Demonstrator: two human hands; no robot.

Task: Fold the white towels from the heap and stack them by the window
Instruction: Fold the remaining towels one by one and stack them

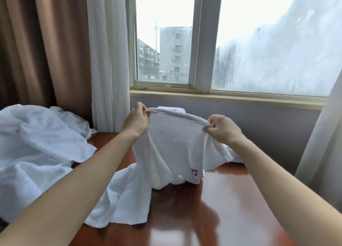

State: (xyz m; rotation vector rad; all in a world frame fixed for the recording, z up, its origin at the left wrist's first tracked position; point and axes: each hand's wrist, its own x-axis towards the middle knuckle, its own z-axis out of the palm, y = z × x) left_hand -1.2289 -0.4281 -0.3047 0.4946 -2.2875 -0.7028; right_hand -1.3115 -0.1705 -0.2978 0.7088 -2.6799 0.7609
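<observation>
Towel (172,144) is hanging, tail resting on bench (222,208) | left hand (136,120) pinching top edge | right hand (224,128) pinching same edge | heap (37,144) lying left

— How do the arms lie?
— The bare left forearm (77,179) rises from the lower left corner and the bare right forearm (277,179) from the lower right. Both stretch forward and converge.
— And the hands?
— Raised, nearly level, apart. The left hand (136,123) pinches one end of the top hem of a white terry towel (172,145), fingers curled. The right hand (223,129) pinches the other end, fingers curled too, back toward the camera.
</observation>
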